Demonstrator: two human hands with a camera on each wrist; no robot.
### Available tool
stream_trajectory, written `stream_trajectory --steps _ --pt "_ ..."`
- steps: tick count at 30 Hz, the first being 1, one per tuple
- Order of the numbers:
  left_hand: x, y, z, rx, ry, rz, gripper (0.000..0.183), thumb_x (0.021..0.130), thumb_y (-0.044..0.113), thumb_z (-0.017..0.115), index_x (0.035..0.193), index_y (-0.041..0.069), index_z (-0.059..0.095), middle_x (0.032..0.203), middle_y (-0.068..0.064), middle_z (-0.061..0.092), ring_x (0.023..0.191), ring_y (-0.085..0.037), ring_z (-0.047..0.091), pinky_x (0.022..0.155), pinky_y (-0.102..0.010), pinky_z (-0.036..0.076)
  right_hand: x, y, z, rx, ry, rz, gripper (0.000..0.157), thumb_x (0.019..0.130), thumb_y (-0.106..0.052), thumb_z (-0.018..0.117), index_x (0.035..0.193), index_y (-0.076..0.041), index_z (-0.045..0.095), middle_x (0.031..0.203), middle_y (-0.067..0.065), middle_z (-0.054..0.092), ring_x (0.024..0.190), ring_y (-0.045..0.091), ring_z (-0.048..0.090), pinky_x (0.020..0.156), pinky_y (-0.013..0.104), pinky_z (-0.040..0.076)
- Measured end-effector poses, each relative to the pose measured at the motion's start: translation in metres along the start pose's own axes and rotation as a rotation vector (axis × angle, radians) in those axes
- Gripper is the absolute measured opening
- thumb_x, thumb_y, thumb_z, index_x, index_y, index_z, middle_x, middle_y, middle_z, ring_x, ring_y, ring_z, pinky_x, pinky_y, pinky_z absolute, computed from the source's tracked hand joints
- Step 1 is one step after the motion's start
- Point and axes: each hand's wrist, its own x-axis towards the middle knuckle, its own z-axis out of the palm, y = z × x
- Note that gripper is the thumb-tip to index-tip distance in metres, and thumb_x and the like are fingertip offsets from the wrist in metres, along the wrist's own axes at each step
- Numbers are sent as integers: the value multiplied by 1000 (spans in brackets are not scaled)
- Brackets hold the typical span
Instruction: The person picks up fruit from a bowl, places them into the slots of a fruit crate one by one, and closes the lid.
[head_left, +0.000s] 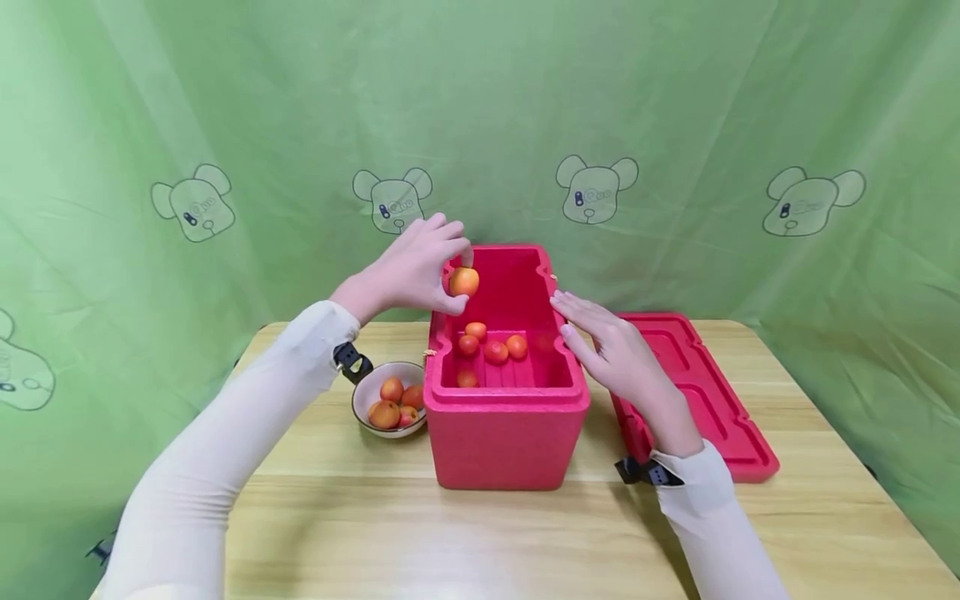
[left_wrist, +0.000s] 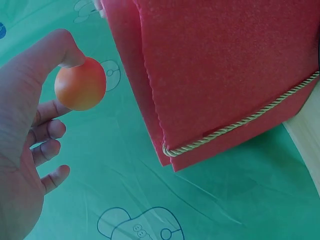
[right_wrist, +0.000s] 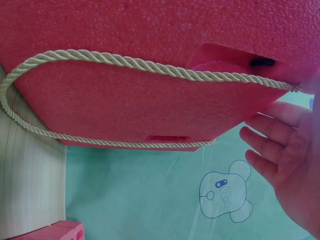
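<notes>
My left hand (head_left: 420, 262) is above the left rim of a red foam box (head_left: 506, 442). Thumb and fingers pinch a small round orange fruit (head_left: 464, 282), smooth and apricot-like, also clear in the left wrist view (left_wrist: 80, 84). Inside the box, several orange-red fruits (head_left: 496, 352) lie on the ribbed floor. My right hand (head_left: 618, 350) rests on the box's right rim with its fingers extended. A white bowl (head_left: 362, 408) with a dark rim stands just left of the box and holds several similar fruits (head_left: 392, 388).
The red lid (head_left: 705, 400) lies on the wooden table (head_left: 337, 517) to the right of the box. A twisted gold cord (right_wrist: 115, 59) runs along the box's outer side. Behind the table hangs a green curtain (head_left: 495, 100) with bear-head prints.
</notes>
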Motion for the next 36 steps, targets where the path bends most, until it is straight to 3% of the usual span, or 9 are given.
stream_trajectory --steps 17,27,36 --pt "11 16 15 141 -222 109 34 76 42 75 92 13 65 106 -5 59 104 -23 49 89 -41 40 -4 0 2 12 -5 5 56 99 -28 62 153 -21 48 158 2 48 147 26 45 108 53 47" --pt "16 17 6 186 -268 126 38 78 45 75 94 13 66 108 -5 60 107 -23 48 90 -41 40 -1 0 1 16 2 10 56 99 -30 62 153 -21 47 158 2 48 147 25 45 107 54 48" --pt "16 16 4 207 -266 135 38 78 45 74 94 12 67 108 -6 60 106 -24 48 89 -41 40 0 0 1 11 6 5 56 99 -30 62 152 -21 48 158 2 48 147 25 45 107 53 48"
